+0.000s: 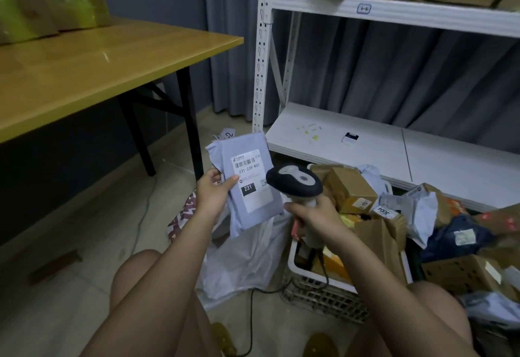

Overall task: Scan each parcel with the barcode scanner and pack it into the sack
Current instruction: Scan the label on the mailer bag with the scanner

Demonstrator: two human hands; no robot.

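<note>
We see a white shelving rack (394,142) behind and a wooden table (84,69) on the left; below us the white sack (242,258) sags beside a parcel-filled crate (323,292); our left hand (212,196) grips the grey parcel (247,185) upright above the sack, label showing; our right hand (315,216) is curled round the barcode scanner (295,182), touching the parcel's right edge.

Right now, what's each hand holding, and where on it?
Left hand grips the grey mailer parcel at its left edge, thumb on the front. Right hand grips the barcode scanner by its handle.
</note>
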